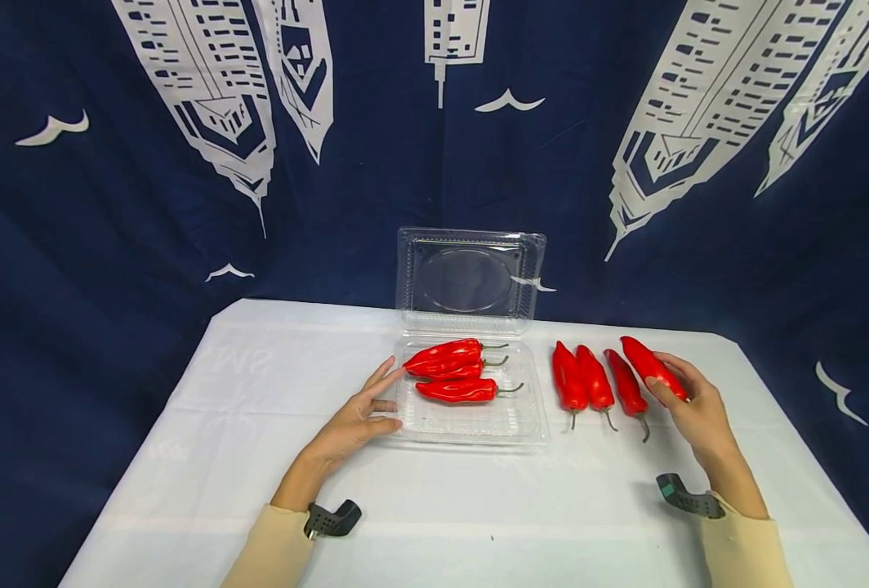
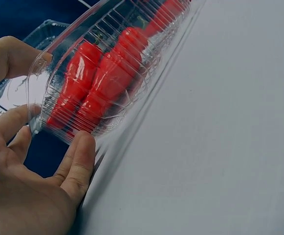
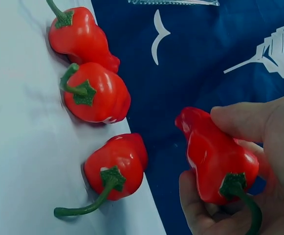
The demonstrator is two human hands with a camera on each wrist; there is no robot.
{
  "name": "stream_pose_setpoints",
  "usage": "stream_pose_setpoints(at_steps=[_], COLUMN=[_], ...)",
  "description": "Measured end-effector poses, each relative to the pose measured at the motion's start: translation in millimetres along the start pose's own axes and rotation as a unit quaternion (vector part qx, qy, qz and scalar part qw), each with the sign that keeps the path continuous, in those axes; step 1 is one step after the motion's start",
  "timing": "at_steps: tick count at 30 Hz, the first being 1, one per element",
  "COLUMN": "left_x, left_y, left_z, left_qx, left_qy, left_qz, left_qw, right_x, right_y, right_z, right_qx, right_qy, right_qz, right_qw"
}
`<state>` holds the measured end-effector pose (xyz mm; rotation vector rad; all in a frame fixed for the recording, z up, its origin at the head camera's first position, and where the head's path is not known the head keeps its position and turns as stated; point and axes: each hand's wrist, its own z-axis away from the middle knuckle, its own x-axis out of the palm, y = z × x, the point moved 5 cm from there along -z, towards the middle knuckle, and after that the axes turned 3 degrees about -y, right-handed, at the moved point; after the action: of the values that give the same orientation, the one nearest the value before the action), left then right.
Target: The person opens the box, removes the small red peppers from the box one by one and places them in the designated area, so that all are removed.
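A clear plastic clamshell container (image 1: 471, 425) stands on the table with its lid (image 1: 471, 282) raised. Three red peppers (image 1: 455, 390) with green stems lie in its base. My left hand (image 1: 354, 420) spreads its fingers along the container's left side; in the left wrist view, fingertips (image 2: 85, 142) touch the plastic wall and rim. To the right of the container my right hand (image 1: 699, 408) grips another red pepper (image 3: 212, 156) between thumb and fingers, its stem pointing back toward me. Beside that hand lie three more peppers (image 1: 592, 380), tips pointing away from me.
A white cloth covers the table (image 1: 479, 506). Behind it hangs a navy curtain (image 1: 376, 163) printed with white buildings and birds. The raised lid stands near the table's back edge. Dark wrist devices (image 1: 334, 518) sit on both sleeves.
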<state>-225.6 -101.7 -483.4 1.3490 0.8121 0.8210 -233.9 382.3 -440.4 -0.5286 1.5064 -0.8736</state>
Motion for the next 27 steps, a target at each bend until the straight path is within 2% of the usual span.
stream_pose_setpoints(at_steps=[7,17,27], left_x=[-0.5,0.1,-0.1], left_y=[0.1,-1.8,-0.7], left_z=[0.1,0.2,0.3], left_qx=[-0.004,-0.004,-0.001], left_qy=[0.005,0.004,0.006], left_qz=[-0.006,-0.007,-0.004], left_qw=[1.0000,1.0000,1.0000], right_x=[-0.5,2.0,10.7], right_y=[9.2,28.8,37.8], right_z=[-3.0,-4.9,-8.0], right_qx=[0.016,0.083,0.109], right_qy=[0.006,0.003,0.000], right_qz=[-0.016,-0.054,-0.068], right_qw=[0.9997,0.9951,0.9917])
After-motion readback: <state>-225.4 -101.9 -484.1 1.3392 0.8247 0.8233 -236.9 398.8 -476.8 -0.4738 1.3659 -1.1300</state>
